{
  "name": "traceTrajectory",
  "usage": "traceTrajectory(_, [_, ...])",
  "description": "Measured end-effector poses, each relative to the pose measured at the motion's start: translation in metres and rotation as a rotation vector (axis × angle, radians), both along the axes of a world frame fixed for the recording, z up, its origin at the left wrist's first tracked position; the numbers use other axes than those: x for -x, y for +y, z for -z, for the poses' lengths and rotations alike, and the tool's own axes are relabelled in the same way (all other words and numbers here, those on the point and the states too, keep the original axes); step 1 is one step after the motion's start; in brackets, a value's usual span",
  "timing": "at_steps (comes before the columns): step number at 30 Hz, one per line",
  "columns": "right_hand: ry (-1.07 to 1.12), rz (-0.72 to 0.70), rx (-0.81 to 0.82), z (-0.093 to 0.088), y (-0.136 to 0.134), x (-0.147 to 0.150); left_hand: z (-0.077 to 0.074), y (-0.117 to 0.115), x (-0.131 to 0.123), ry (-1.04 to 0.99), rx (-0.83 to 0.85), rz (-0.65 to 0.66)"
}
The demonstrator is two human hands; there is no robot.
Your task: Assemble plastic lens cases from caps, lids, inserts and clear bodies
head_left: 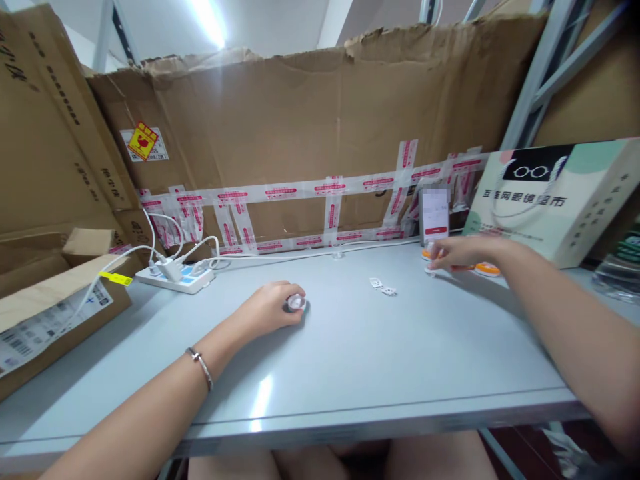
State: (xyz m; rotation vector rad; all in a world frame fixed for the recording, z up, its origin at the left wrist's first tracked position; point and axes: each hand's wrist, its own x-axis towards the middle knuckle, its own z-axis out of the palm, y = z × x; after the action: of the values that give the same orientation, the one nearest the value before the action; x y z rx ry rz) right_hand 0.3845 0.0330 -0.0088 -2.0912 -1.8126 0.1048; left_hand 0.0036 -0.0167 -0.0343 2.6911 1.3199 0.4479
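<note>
Small round container point(296, 303) on table point(350, 347), pinched at left hand point(270, 310) fingertips, right hand point(457, 253) fingers curled on orange-white pieces point(486, 269)

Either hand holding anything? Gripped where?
Left hand wraps a small white round object around its side, on the table. Right hand touches small items; hold unclear.

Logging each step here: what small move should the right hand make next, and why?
Probably close the right hand on the small item its fingers touch beside the orange discs and draw it toward the left hand, which already holds a small round case.
</note>
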Motion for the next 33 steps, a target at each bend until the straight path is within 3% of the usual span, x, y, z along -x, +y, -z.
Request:
traceTrajectory(3, [0.084, -0.076, 0.256, 0.011, 0.006, 0.009, 0.001, 0.000, 0.000, -0.018, 0.000, 0.026])
traceTrajectory(5, [0.118, -0.099, 0.317, 0.015, 0.010, 0.013, 0.002, 0.000, -0.001, -0.033, 0.006, 0.037])
traceTrajectory(10, [0.141, -0.141, 0.322, 0.017, 0.014, 0.013, 0.003, -0.002, -0.001, -0.068, 0.042, 0.033])
traceTrajectory(14, [0.165, -0.162, 0.219, 0.009, 0.013, 0.024, 0.004, -0.003, 0.000, -0.144, 0.036, -0.007])
traceTrajectory(16, [0.347, -0.219, 0.104, 0.003, 0.008, 0.043, 0.003, -0.003, 0.000, -0.215, -0.024, 0.002])
traceTrajectory(18, [0.909, -0.375, -0.079, -0.003, -0.002, 0.073, 0.000, -0.004, -0.002, -0.293, -0.105, 0.025])
traceTrajectory(21, [1.187, -0.495, -0.155, -0.004, -0.024, 0.126, -0.005, -0.008, -0.007, -0.411, -0.212, 0.053])
traceTrajectory(23, [1.371, -0.533, -0.105, -0.001, -0.040, 0.157, -0.007, -0.011, -0.011, -0.505, -0.266, 0.068])
traceTrajectory(27, [1.493, -0.588, 0.033, 0.010, -0.063, 0.190, -0.009, -0.019, -0.017, -0.636, -0.278, 0.086])
traceTrajectory(33, [1.444, -0.646, 0.028, 0.014, -0.072, 0.192, -0.009, -0.023, -0.022, -0.647, -0.338, 0.088])
